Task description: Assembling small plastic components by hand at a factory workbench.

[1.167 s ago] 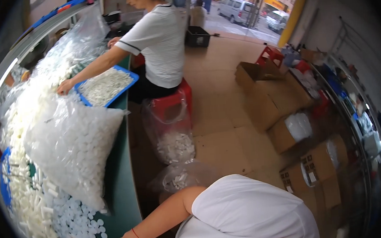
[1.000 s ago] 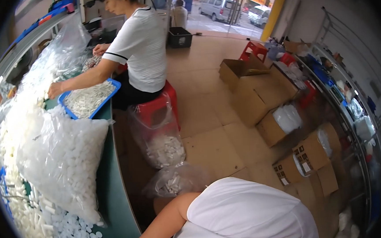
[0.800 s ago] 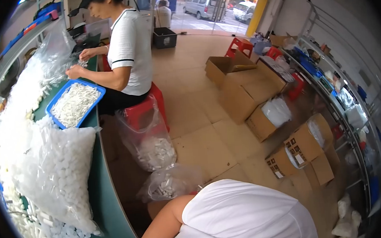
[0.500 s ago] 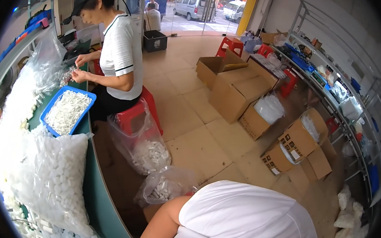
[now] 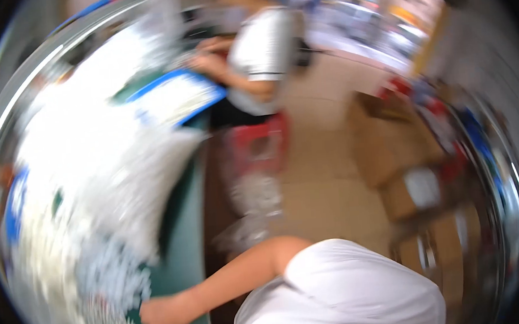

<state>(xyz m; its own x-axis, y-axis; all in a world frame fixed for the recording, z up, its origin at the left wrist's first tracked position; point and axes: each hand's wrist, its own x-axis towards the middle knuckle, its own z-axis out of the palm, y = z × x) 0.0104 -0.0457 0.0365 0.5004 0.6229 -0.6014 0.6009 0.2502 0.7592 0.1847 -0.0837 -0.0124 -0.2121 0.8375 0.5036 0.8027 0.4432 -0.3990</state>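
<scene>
My right arm reaches from the white sleeve across the edge of the green table. My right hand is low over the tabletop, its fingers curled inward and smeared by motion. A small pale bit shows by the fingertips at the lower edge, too blurred to name. Just left of the hand lie many thin white sticks with some reddish parts. Beyond them is a heap of small whitish pieces. A large clear bag of white pieces rests further up the table. My left hand does not show.
Across the table's far end, a co-worker sits on a red stool, hands together near a blue tray of white pieces. Clear bags stand on the floor beside the table. Cardboard boxes and a loaded shelf are at right.
The view has swung left and down, so the room has slid rightward and blurred. My right hand, cut off below the lower edge before, now shows over the table.
</scene>
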